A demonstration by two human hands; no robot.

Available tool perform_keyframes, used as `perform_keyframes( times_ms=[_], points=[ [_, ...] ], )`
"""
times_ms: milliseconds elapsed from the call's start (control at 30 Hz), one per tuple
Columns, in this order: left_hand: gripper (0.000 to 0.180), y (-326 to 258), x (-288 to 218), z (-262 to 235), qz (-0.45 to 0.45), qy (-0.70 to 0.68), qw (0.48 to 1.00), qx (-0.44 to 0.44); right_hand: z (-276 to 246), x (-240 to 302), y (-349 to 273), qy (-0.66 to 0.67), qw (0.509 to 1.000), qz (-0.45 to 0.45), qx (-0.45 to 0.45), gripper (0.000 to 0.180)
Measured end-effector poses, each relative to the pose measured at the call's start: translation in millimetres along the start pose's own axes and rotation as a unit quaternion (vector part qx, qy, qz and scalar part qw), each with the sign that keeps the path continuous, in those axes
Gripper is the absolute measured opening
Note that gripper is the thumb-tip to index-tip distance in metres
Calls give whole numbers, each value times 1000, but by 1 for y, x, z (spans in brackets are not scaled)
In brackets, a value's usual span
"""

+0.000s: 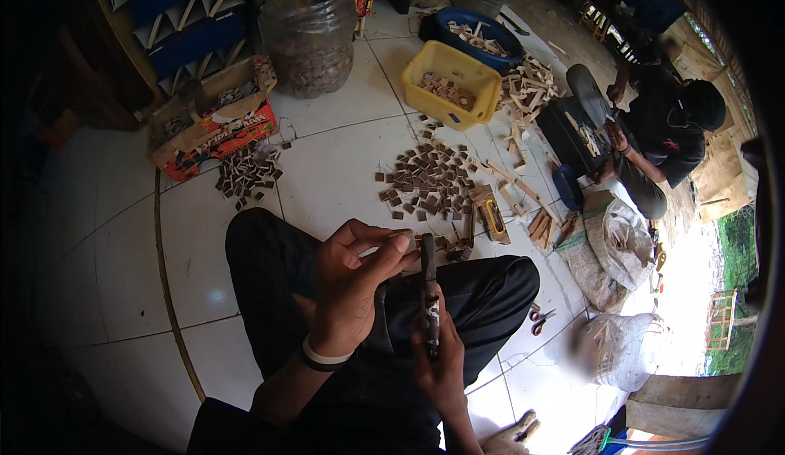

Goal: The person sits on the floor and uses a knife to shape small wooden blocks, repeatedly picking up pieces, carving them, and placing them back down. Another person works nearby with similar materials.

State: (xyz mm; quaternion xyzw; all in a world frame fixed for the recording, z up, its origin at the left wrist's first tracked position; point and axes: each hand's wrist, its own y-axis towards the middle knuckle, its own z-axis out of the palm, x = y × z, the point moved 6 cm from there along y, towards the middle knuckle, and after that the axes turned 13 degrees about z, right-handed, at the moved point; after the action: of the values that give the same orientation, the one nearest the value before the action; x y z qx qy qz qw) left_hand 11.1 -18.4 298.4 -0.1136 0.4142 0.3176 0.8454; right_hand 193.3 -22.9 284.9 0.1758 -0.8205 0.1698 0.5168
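I sit cross-legged in black trousers on a white tiled floor. My left hand (352,279), with a white and black wristband, pinches a small wooden piece (404,238) between thumb and fingertips. My right hand (437,357) grips a dark narrow tool (428,287) held upright, its top end next to the wooden piece. A scatter of small brown wooden squares (429,181) lies on the tiles just beyond my knees.
A yellow bin (451,83) and a blue tub (478,34) hold wood pieces. A clear plastic jar (311,34), a cardboard box (214,116), a second pile of squares (248,173), scissors (538,318) and sacks (617,238) lie about. Another person (654,128) sits at right.
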Motion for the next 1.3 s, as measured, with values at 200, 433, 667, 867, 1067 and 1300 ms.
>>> perform_keyframes(
  times_ms=[200, 433, 667, 867, 1067, 1300],
  points=[
    [23, 0, -5, 3, 21, 12, 1000, 10, 2, -1, 0, 20, 999, 30, 17, 75],
    [29, -8, -5, 0, 97, 83, 992, 22, 6, 8, -2, 31, 998, 40, 38, 76],
    [16, -11, -3, -17, 107, 145, 983, -33, 20, -2, 3, -89, 996, 19, -25, 82],
    [12, -9, -6, -28, 141, 260, 955, -29, 36, -21, 16, -260, 961, -50, -80, 88],
    [13, -10, -2, -38, 123, 283, 951, -29, 37, -31, 16, -302, 949, -59, -72, 88],
    [25, -14, 12, -41, 111, 289, 950, 28, 36, -37, 17, -272, 961, -7, -51, 85]
  ],
)
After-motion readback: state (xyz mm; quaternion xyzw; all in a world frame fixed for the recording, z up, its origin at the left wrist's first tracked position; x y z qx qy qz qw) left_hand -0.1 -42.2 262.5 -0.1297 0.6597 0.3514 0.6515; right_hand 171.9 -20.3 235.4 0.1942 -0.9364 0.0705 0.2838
